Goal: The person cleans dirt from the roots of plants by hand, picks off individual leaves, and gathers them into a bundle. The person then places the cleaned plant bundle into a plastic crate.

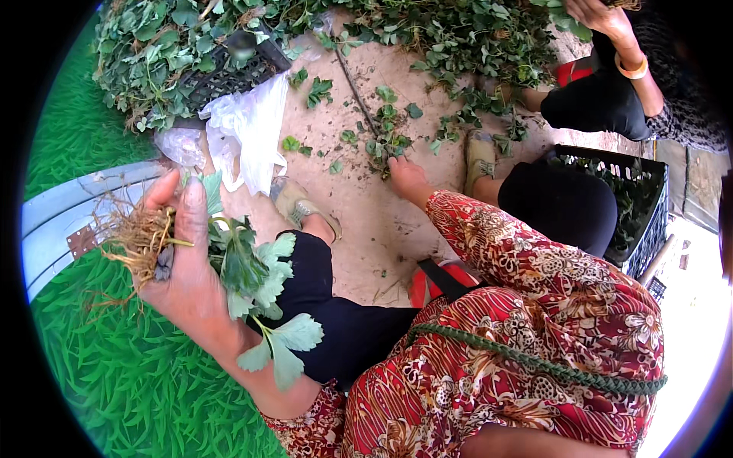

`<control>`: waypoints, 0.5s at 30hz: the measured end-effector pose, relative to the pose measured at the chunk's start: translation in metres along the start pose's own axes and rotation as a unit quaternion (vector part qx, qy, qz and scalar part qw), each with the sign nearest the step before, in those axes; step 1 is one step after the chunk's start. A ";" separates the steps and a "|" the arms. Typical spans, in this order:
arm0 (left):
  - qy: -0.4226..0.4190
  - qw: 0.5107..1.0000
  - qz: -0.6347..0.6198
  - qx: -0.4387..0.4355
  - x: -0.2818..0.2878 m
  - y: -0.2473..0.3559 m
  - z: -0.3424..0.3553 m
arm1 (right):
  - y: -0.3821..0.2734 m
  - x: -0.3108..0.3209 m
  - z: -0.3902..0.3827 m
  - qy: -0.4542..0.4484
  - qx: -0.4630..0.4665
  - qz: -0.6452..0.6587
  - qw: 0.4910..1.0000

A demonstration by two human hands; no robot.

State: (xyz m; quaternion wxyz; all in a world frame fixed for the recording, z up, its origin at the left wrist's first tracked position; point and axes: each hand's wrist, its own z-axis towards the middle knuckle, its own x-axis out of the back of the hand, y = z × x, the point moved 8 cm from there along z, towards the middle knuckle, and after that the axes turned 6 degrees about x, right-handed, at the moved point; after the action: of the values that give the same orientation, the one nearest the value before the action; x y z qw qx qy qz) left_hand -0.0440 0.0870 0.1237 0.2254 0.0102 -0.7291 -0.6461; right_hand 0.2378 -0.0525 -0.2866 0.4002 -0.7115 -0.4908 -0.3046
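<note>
My left hand (187,267), raised at the left, is closed round a small bunch of strawberry seedlings (244,263). Their tangled brown roots (141,237) stick out past the thumb, and the toothed green leaves hang down along my wrist. My right hand (409,182) reaches down to the floor in the middle, with curled fingers at a small strawberry seedling (384,153) among loose leaves and soil. The fingertips are partly hidden, but they appear to pinch its lower end.
Heaped strawberry plants (443,38) cover the far floor, with more over a black crate (237,72). A white plastic bag (248,133) lies before it. At right stands another crate (649,206) with plants. A co-worker's hand (611,23) holds plants at upper right. A dark stick (355,88) lies on the floor.
</note>
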 end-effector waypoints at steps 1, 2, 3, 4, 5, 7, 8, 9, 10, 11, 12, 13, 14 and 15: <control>-0.001 1.000 0.003 0.006 -0.002 0.000 0.001 | 0.000 -0.004 0.007 -0.027 -0.008 0.027 0.999; -0.004 1.000 0.005 0.011 -0.004 -0.002 0.001 | 0.001 -0.007 0.012 -0.054 -0.018 0.054 0.997; -0.025 1.000 0.018 0.005 -0.011 -0.004 0.000 | 0.003 -0.011 0.015 -0.081 -0.029 0.081 0.993; -0.030 0.999 0.020 -0.001 -0.012 -0.001 0.001 | 0.003 -0.010 0.021 -0.059 -0.019 0.177 0.982; -0.044 0.999 0.012 -0.005 -0.019 -0.003 0.004 | 0.015 -0.006 0.024 -0.032 -0.017 0.266 0.963; -0.073 0.997 0.018 0.020 -0.025 -0.011 0.006 | 0.024 -0.002 0.023 -0.029 -0.043 0.423 0.904; -0.102 0.992 0.069 0.042 -0.024 -0.019 0.005 | 0.010 0.007 0.014 -0.060 -0.067 0.492 0.866; -0.132 0.983 0.115 0.061 -0.026 -0.026 0.004 | -0.001 0.020 0.007 -0.085 -0.091 0.554 0.823; -0.163 0.970 0.161 0.079 -0.031 -0.029 0.002 | -0.010 0.033 0.002 -0.087 -0.088 0.594 0.795; -0.195 0.960 0.186 0.073 -0.044 -0.028 -0.002 | -0.015 0.044 -0.002 -0.087 -0.087 0.633 0.764; -0.226 0.948 0.213 0.067 -0.057 -0.030 -0.007 | -0.022 0.054 -0.007 -0.088 -0.084 0.670 0.732; -0.266 0.938 0.215 0.053 -0.064 -0.036 -0.007 | -0.038 0.074 -0.015 -0.083 -0.076 0.702 0.703; -0.280 0.927 0.244 0.059 -0.071 -0.039 -0.009 | -0.052 0.091 -0.018 -0.081 -0.056 0.732 0.674; -0.297 0.928 0.211 0.072 -0.074 -0.049 -0.009 | -0.067 0.108 -0.022 -0.082 -0.035 0.760 0.644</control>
State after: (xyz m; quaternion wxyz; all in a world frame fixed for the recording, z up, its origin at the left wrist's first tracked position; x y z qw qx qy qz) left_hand 0.0124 0.0928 0.0542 0.1285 -0.3201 -0.7927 -0.5026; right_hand 0.2099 -0.0094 -0.1681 0.4245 -0.8697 0.2028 0.1493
